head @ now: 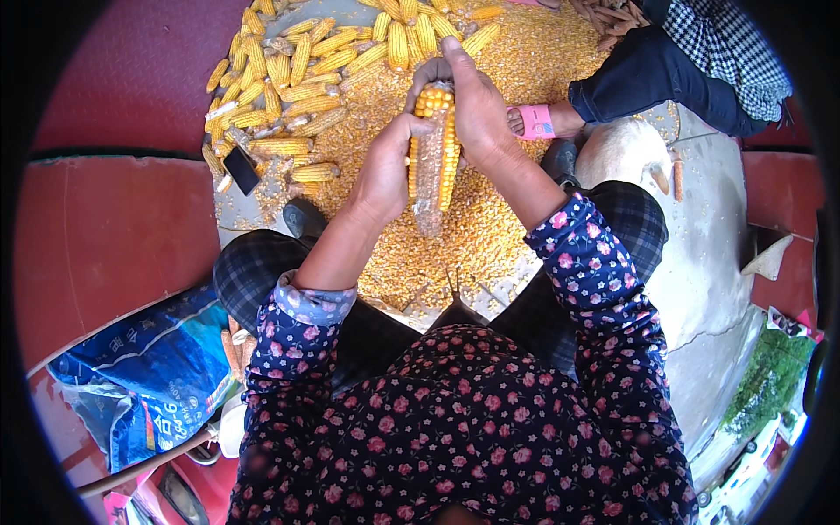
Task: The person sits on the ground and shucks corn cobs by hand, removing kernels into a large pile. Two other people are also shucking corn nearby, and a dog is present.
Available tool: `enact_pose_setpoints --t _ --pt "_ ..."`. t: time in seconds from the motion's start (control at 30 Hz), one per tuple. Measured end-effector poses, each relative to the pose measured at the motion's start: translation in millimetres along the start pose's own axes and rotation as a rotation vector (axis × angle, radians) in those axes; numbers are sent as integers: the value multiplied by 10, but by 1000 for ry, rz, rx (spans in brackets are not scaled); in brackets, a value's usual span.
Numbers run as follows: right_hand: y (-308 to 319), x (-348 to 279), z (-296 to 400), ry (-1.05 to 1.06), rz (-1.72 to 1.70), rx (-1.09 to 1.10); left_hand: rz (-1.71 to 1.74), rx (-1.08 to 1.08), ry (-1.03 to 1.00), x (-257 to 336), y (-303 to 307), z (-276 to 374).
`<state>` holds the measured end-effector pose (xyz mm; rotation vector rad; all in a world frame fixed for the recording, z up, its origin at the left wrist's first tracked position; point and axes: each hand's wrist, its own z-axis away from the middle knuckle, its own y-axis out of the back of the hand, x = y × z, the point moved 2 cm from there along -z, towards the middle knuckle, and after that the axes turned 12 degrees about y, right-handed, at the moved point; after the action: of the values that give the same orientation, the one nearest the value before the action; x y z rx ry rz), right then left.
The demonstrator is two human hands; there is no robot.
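Observation:
Between my hands is a partly shelled ear of corn (430, 164), its tip pointing down toward my lap. A broad strip along its middle is bare cob, while yellow kernels still line both sides and the top end. My left hand (387, 161) grips it from the left, thumb pressed near the bare strip. My right hand (480, 108) closes around the upper right side with its thumb pointing up; some of its fingers are hidden behind the ear. Beneath both hands spreads a thick layer of loose corn kernels (472, 243).
Whole corn ears (321, 79) are heaped at the upper left, with a black phone (241, 170) beside them. Another person's foot in a pink slipper (537, 122) rests at the right, near a pale animal (620, 154). Bare cobs (607, 20) lie beyond. A blue sack (151, 380) sits at lower left.

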<state>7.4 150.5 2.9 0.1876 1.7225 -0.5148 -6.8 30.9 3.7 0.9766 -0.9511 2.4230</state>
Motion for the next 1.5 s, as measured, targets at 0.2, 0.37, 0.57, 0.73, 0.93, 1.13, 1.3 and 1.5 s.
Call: enact_pose_setpoints --t 0.2,0.37,0.57,0.73,0.93,1.13,1.3,1.5 --pt "-7 -85 5 -48 -96 -35 144 -112 -32 41 37 -4" --pt "2 -71 20 -6 -61 -74 168 -155 61 -12 102 -50" --pt "-3 -98 10 -3 -126 -78 121 -133 9 -20 95 -24" --pt "1 -103 -18 54 -29 -122 133 -103 -63 73 50 -14" --pt "-16 -133 39 124 109 -119 152 -39 -25 55 3 17" --pt "-21 -118 40 60 51 -100 122 -136 -2 42 120 2" --pt "-4 -82 2 62 49 -111 128 -62 -59 67 42 24" --pt "16 -44 -12 30 -53 -99 100 -78 -35 12 90 -49"
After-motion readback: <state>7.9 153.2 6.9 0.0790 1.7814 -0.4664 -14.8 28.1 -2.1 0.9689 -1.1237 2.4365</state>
